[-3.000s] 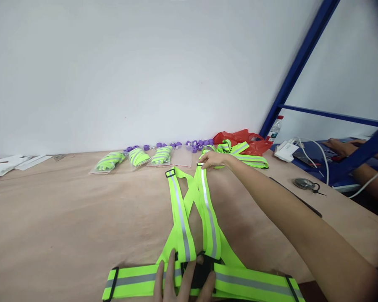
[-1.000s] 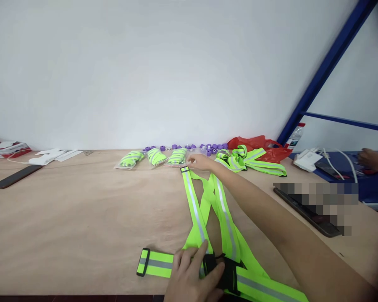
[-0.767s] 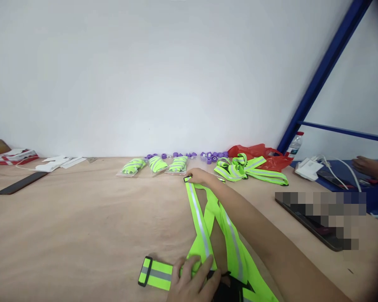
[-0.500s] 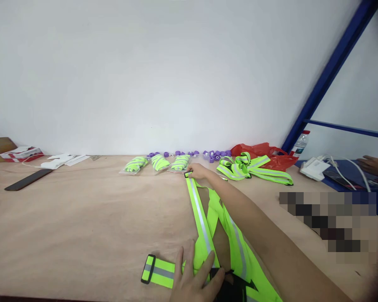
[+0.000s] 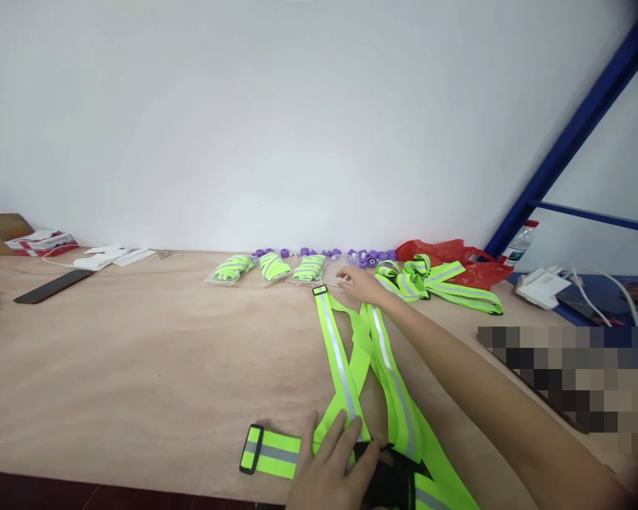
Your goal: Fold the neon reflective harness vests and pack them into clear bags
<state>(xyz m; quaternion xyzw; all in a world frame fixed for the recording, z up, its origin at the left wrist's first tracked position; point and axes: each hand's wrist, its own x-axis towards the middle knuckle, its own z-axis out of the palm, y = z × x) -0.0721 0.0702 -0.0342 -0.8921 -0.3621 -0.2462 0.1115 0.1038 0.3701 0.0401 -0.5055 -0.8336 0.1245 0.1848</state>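
A neon-yellow reflective vest of elastic straps (image 5: 336, 347) with silver stripes lies spread on the table, its straps running away from me. My left hand (image 5: 332, 460) rests flat on its near part with the fingers spread, beside a black patch (image 5: 390, 474). A strap end with a black slide buckle (image 5: 252, 449) sticks out to the left. Past the far ends of the straps, my right hand (image 5: 362, 285) hovers with fingers slightly bent and apart, holding nothing I can see. Another black buckle (image 5: 320, 290) lies just left of it.
Several clear bags with folded vests (image 5: 308, 268) and purple round pieces (image 5: 372, 261) line the wall. Right of them lie a loose vest (image 5: 404, 280), a red plastic bag (image 5: 457, 253) and a bottle (image 5: 519, 244). A dark flat bar (image 5: 53, 286) lies left. A person's hand shows at the right edge.
My right hand has let go of the far strap buckle and moved right. That strap now lies on the table. My left hand stays on the vest. The view has shifted slightly.
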